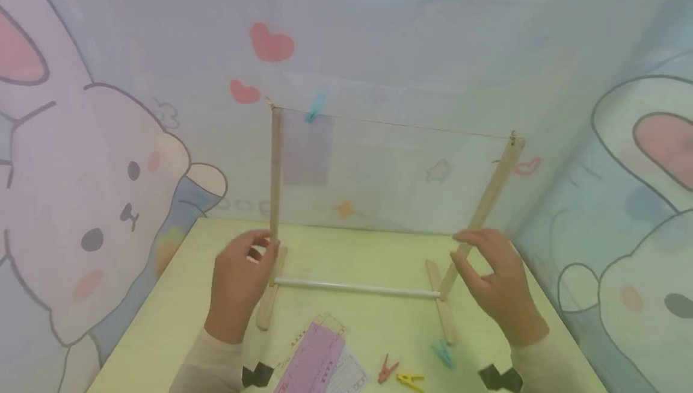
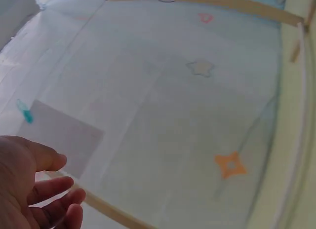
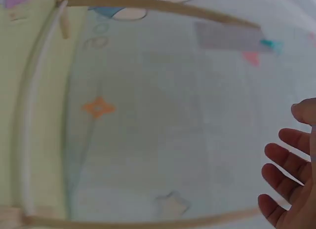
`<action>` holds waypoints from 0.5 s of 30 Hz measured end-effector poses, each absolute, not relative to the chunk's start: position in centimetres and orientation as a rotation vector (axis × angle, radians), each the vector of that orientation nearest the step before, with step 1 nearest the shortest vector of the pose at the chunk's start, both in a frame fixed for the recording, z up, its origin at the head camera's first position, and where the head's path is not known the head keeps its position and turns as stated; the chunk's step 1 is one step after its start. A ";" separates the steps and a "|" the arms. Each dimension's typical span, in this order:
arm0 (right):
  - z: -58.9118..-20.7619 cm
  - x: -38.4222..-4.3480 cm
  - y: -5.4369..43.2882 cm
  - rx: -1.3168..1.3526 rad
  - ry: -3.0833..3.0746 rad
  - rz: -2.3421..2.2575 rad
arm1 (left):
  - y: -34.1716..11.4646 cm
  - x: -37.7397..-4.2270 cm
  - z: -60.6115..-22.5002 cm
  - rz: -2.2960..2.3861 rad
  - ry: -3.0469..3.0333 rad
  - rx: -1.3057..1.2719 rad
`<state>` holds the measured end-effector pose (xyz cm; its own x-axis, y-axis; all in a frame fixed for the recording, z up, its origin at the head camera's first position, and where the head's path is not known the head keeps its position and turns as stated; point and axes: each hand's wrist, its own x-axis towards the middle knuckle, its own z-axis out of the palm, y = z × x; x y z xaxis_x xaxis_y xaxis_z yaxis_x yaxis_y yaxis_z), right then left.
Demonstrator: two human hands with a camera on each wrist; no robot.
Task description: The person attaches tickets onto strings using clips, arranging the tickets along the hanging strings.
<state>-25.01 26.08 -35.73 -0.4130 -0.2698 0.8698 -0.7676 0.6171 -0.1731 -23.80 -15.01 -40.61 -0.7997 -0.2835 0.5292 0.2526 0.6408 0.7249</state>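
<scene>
A small wooden frame has a left post [image 1: 275,170], a leaning right post [image 1: 489,197], a white rod [image 1: 357,287] low between them and a thin string [image 1: 411,127] across the top. A teal clothespin [image 1: 314,109] clips a pale purple card [image 1: 307,151] to the string's left end. My left hand [image 1: 240,278] is at the lower left post, fingers loosely bent beside it; in the left wrist view the thumb [image 2: 49,157] stands apart from the fingers. Around the right post my right hand [image 1: 498,278] is spread, thumb and fingers apart.
On the yellow-green table [image 1: 178,297] lie a purple card sheet [image 1: 311,357] over other printed papers [image 1: 346,375]. Nearby are a red clothespin [image 1: 387,370], a yellow clothespin [image 1: 411,380] and another teal one [image 1: 444,354]. A cartoon-printed curtain [image 1: 379,38] stands behind.
</scene>
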 end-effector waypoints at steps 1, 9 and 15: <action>-38.5 -24.5 27.3 0.708 -2.073 0.720 | -14.6 -23.1 -42.2 -1.106 -2.304 0.034; -56.5 -21.5 31.4 -0.090 -2.796 0.924 | -13.1 -19.4 -54.3 -0.884 -2.858 0.159; -58.9 -21.7 29.2 -0.208 -2.773 1.078 | -13.3 -19.0 -56.6 -0.688 -2.901 0.162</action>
